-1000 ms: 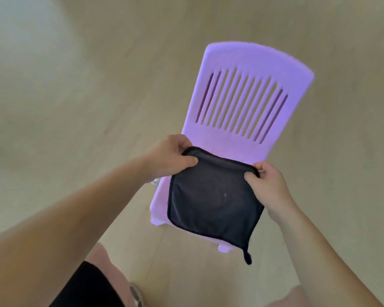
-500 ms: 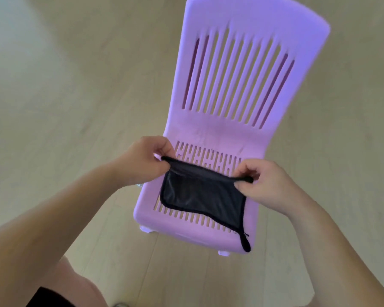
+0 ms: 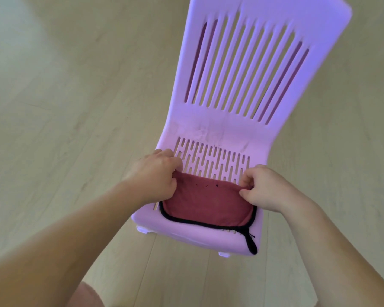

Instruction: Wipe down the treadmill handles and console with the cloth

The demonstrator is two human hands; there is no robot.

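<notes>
The cloth (image 3: 208, 204) shows a dark red face with a black hem and a black loop at its lower right corner. It lies folded on the front of a purple plastic chair's seat (image 3: 211, 161). My left hand (image 3: 155, 173) pinches the cloth's upper left corner. My right hand (image 3: 264, 187) pinches its upper right corner. No treadmill, handles or console are in view.
The purple chair has a tall slatted backrest (image 3: 248, 63) rising away from me. It stands on a pale wood-plank floor (image 3: 64, 107). My knee (image 3: 84, 295) shows at the bottom edge.
The cloth went from hanging stretched, black face up, to lying folded on the seat with its red face showing. Both hands lowered with it, and the view moved closer to the chair.
</notes>
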